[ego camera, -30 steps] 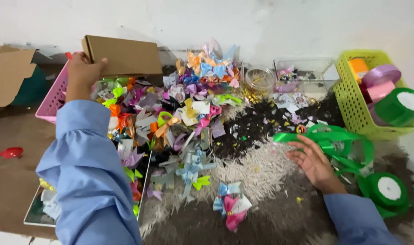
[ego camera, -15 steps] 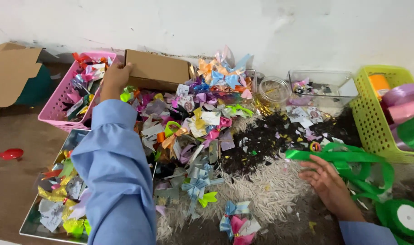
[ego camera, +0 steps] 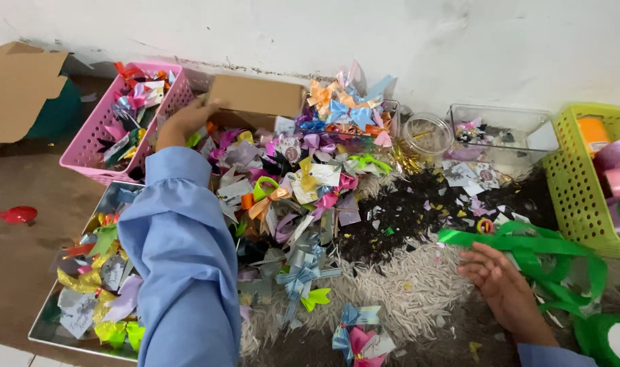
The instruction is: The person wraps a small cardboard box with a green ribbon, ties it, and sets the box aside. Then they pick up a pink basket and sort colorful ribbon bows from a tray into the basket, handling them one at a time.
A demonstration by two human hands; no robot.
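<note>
Two hands apart: left hand stretched far forward, grip closed on plain brown cardboard box beside pink plastic basket; right hand open, steadying loose green satin ribbon.

One head-worn camera — looking steeply down, close, toward the wall.

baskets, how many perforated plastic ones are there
2: a pink basket at the back left beside the left hand, and a yellow-green basket at the right edge, partly cut off. More may lie outside the view.
</note>
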